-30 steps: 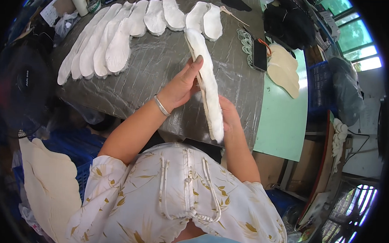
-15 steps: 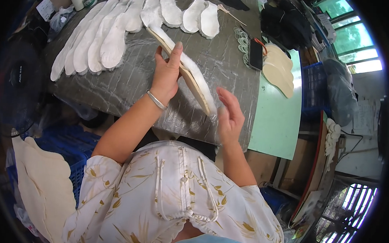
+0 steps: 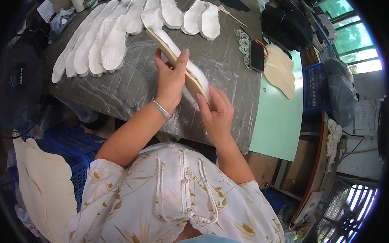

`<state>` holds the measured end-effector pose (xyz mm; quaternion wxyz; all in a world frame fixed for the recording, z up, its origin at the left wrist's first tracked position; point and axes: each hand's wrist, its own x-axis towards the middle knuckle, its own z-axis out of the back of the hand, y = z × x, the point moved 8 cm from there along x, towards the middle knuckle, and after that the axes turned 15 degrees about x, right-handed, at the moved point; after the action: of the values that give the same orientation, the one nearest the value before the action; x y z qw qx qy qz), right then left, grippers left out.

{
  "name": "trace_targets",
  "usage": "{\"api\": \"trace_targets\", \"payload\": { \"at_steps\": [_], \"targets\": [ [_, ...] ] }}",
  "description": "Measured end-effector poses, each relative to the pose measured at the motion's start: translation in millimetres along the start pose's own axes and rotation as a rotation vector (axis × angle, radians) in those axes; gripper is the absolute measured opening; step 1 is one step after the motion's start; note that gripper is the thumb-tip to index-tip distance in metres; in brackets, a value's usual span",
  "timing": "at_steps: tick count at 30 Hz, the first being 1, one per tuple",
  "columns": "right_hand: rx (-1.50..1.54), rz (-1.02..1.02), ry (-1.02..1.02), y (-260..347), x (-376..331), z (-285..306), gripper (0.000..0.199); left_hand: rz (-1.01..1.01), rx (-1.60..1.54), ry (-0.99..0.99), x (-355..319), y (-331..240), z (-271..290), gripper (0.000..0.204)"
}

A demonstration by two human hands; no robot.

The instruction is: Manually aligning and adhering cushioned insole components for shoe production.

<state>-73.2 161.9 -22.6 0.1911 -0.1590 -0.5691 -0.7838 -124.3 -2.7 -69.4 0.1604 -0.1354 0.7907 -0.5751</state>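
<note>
Left grip first: the left hand is closed around the middle of a tan-and-white fleecy insole, while the right hand pinches its near end, thumb on the tan face. That piece (one layer or several, I cannot tell) is held tilted above the dark counter, between the row of white insoles up and to the left and the dark phone at right. Were either hand to loosen, it could swing or drop; uneven pressure might bend it or flatten the pile.
</note>
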Motion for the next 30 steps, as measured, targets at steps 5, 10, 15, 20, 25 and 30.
{"api": "trace_targets", "payload": {
  "at_steps": [5, 10, 15, 20, 25, 30],
  "targets": [
    [0.084, -0.012, 0.012, 2.5, 2.4, -4.3, 0.019, -0.076, 0.037, 0.028, -2.7, -9.7, -0.2, 0.099],
    [0.346, -0.272, 0.066, -18.3, -2.8, -3.6, 0.023, -0.061, -0.105, 0.023, -0.6, -4.5, 8.9, 0.062],
    [0.132, 0.079, 0.044, 21.0, 16.8, 5.2, 0.053, -0.029, -0.184, 0.051, -8.2, -3.3, 8.0, 0.046],
    [0.060, 0.180, 0.033, 33.3, 24.9, 0.5, 0.034, -0.098, -0.134, 0.049, -14.1, -12.3, 6.8, 0.039],
    [0.068, 0.129, -0.020, 19.7, 19.1, 5.1, 0.028, -0.152, -0.151, 0.038, -14.7, -15.8, 9.5, 0.034],
    [0.053, 0.153, -0.037, 23.5, 17.6, 5.0, 0.022, -0.159, -0.099, 0.031, -16.1, -17.1, 7.8, 0.034]
  ]
}}
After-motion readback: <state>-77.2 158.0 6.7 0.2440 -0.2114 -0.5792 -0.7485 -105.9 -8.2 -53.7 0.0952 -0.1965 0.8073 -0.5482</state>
